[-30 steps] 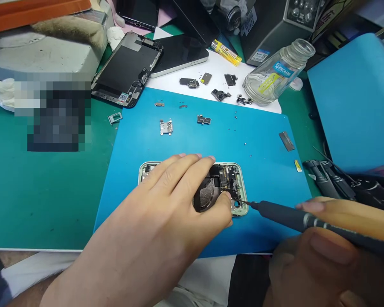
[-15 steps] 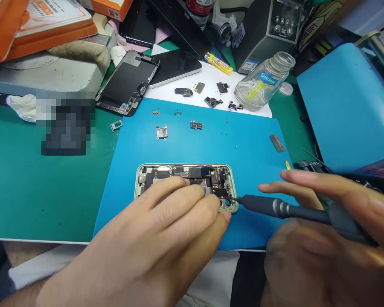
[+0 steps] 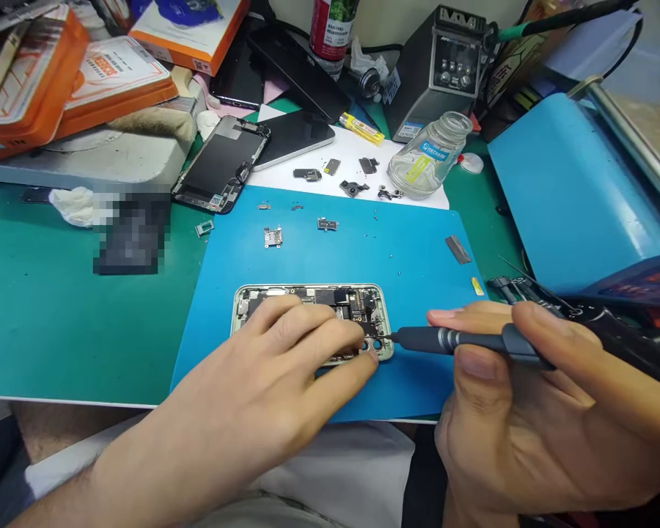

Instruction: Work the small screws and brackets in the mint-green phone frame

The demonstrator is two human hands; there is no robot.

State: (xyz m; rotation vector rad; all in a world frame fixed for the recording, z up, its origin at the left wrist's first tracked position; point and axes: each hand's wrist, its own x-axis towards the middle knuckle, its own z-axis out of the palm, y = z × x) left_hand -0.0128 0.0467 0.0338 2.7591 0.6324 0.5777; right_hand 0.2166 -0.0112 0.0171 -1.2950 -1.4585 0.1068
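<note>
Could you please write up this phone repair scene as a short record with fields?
Left hand: rests flat on the opened phone, fingers spread.
Right hand: grips a dark screwdriver, tip at the phone's camera corner.
Surface: blue mat on a green table top.
Loose parts: small brackets on the mat.
Nearby: glass bottle, detached screen.

My left hand (image 3: 269,381) covers the opened phone's (image 3: 313,308) lower half — the screwdriver (image 3: 473,342) tip's contact point is too small to tell. A pixelated patch (image 3: 132,235) hides something on the green mat (image 3: 44,315).
</note>
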